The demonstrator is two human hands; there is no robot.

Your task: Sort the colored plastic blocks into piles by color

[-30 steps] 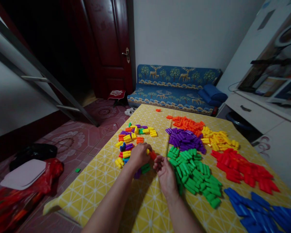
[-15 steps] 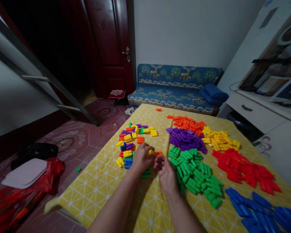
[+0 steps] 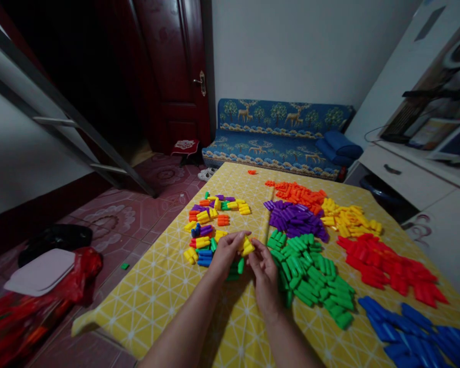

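Between my two hands is a yellow plastic building piece (image 3: 247, 247), raised a little over the table. The fingers of my left hand (image 3: 226, 253) close on its left side, while my right hand (image 3: 263, 263) pinches it from the right. Mixed coloured pieces, some joined, lie left of my hands, including a blue piece (image 3: 204, 257) and an orange piece (image 3: 223, 220). A green piece (image 3: 240, 266) shows just below the yellow one. Right beside my right hand spreads a pile of green pieces (image 3: 306, 271).
Sorted piles of purple (image 3: 297, 221), orange (image 3: 299, 196), yellow (image 3: 348, 219), red (image 3: 389, 268) and blue pieces (image 3: 414, 332) cover the table's right side. A yellow patterned tablecloth (image 3: 157, 301) drapes the table. Behind it stands a blue sofa (image 3: 268, 145); a ladder (image 3: 80, 122) leans at left.
My left hand has lifted the yellow piece from among the mixed pieces toward the right. My right hand's fingers have closed in on it.
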